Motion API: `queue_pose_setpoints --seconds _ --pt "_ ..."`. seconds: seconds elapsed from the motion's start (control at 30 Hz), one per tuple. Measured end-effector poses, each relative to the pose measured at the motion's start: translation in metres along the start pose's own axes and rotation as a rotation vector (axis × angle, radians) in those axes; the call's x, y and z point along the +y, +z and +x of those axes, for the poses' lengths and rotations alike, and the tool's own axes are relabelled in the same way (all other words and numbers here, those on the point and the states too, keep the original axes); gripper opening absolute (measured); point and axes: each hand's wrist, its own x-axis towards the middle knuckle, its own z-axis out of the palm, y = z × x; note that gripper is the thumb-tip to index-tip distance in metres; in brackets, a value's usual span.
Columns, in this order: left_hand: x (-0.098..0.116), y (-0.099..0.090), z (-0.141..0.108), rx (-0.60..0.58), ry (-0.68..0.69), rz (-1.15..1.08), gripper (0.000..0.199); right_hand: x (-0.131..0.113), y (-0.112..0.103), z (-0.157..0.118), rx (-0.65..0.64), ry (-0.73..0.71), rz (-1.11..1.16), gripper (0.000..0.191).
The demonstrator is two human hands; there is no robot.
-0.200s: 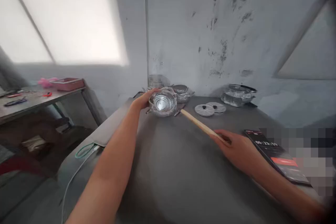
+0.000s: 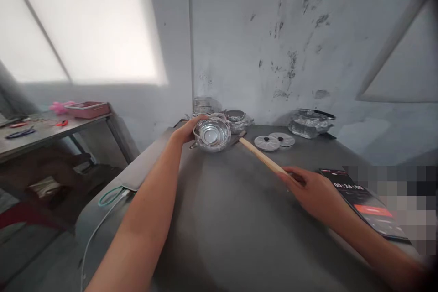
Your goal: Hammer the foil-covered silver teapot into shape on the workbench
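My left hand (image 2: 189, 130) grips the left rim of a shiny metal pot (image 2: 212, 136), which is tilted so that its inside faces me. A long pale wooden stick (image 2: 262, 157) is held in my right hand (image 2: 303, 187), its far end pointing toward the pot without touching it. Two round glass lids (image 2: 266, 143) with black knobs lie partly overlapping to the right of the pot. Behind the pot are a plastic-wrapped pot (image 2: 237, 121) and a perforated steamer piece (image 2: 203, 106).
Another wrapped pot (image 2: 310, 123) with a dark handle stands at the grey table's (image 2: 226, 232) back right. A phone (image 2: 364, 205) showing a timer lies at the right. Cables (image 2: 102, 219) hang at the left edge. A side table holds a pink basket (image 2: 87, 109).
The stick's far end has shifted slightly right and away from the pot. My right hand has moved slightly right. The pot has tilted a little.
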Motion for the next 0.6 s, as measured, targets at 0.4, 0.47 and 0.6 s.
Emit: queue_pose_setpoints --seconds 0.4,0.47,0.6 --pt "-0.01 -0.005 -0.01 0.072 -0.142 -0.209 0.031 0.008 -0.001 0.003 -0.065 0.039 0.101 0.05" --pt "-0.011 -0.006 -0.009 0.101 -0.155 -0.23 0.032 0.009 -0.001 0.003 -0.07 0.047 0.116 0.05" --pt "-0.01 -0.005 -0.011 0.142 -0.16 -0.262 0.035 0.007 -0.003 0.002 -0.089 0.055 0.151 0.051"
